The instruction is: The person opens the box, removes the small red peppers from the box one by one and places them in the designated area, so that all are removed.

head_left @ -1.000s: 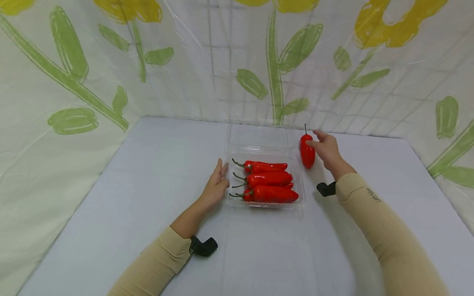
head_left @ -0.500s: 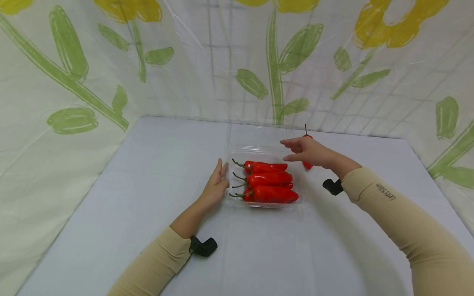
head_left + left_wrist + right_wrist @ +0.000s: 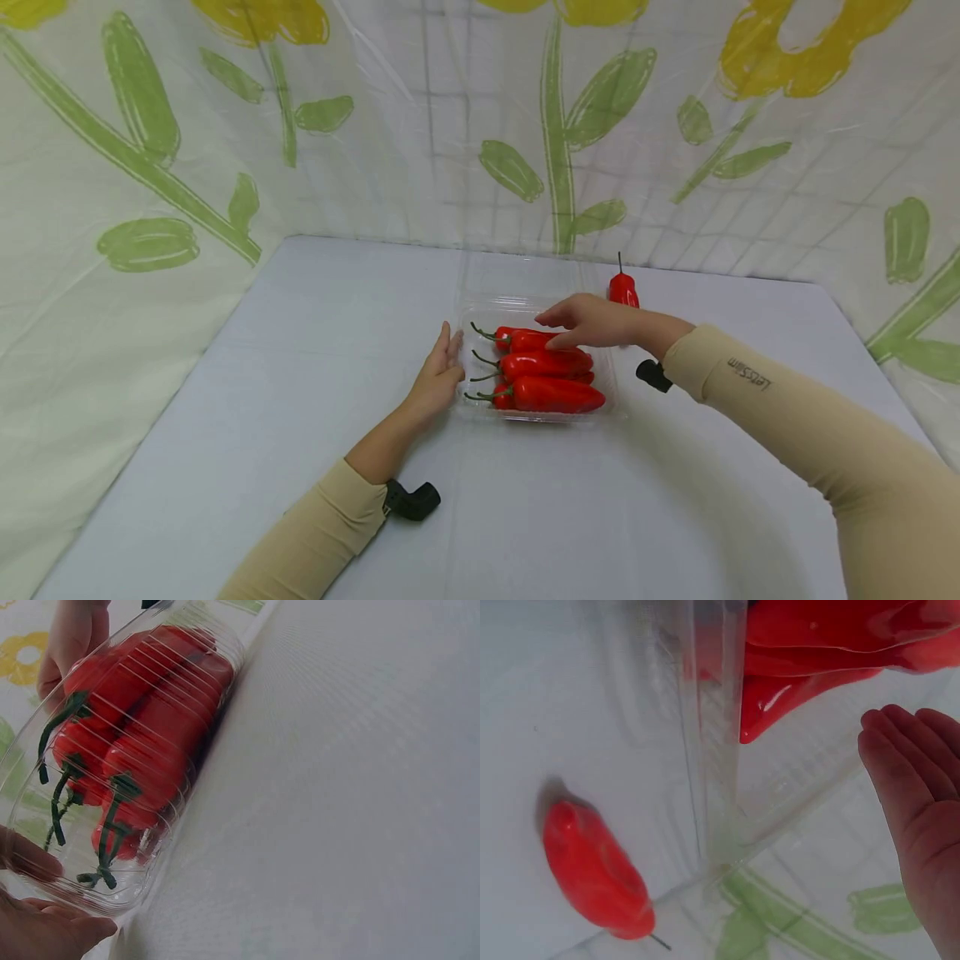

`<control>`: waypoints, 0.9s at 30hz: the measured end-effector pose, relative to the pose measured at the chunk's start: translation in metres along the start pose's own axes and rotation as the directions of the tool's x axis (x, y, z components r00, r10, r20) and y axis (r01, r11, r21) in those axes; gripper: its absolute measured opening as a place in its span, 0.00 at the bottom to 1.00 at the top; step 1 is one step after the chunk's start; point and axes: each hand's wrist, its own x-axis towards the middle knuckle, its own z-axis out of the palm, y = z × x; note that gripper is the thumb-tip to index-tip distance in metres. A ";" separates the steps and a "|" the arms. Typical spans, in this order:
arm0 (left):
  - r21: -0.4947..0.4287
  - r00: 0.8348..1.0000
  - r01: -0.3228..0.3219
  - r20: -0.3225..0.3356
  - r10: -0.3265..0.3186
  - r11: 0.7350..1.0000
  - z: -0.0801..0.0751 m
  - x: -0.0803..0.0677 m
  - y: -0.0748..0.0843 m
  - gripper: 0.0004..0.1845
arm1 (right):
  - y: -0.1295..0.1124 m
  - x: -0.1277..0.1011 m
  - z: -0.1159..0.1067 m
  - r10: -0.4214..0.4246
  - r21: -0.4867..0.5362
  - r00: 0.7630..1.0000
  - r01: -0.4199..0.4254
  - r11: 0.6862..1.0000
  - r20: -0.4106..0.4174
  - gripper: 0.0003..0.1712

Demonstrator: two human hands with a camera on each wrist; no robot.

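Right hand (image 3: 592,321): flat, fingers straight and together, palm down, hovering over the far part of the clear tray (image 3: 611,400), gripping nothing. In the right wrist view, fingers (image 3: 904,787) straight beside the tray wall, clear of it.

Left hand (image 3: 441,372): relaxed and flat against the tray's left edge, fingertips (image 3: 45,930) touching the clear plastic, nothing grasped.

Inside the tray, red peppers (image 3: 551,379) stacked side by side, long axes running left to right across the table (image 3: 300,350), green stems (image 3: 480,362) pointing left toward the left hand, blunt tips pointing right.

Just outside the tray's far right corner, one loose pepper (image 3: 623,291) lying on the table, long axis running near to far, thin stem pointing away toward the flowered sheet (image 3: 375,125), near end hidden behind the right wrist. Apart from the tray, not touched by either hand.
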 end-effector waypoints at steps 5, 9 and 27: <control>0.004 1.000 -0.004 0.006 0.004 1.000 0.000 0.000 -0.002 0.42 | -0.005 0.010 0.005 -0.010 -0.073 1.000 0.012 0.997 0.020 0.25; 0.003 1.000 -0.014 0.010 0.014 1.000 0.001 0.001 -0.002 0.42 | -0.009 0.015 0.005 -0.029 -0.105 0.999 0.033 0.994 0.040 0.23; 0.004 1.000 -0.020 0.007 0.020 1.000 -0.001 0.001 -0.002 0.41 | -0.009 0.026 -0.003 0.033 -0.084 0.995 -0.024 0.996 0.098 0.20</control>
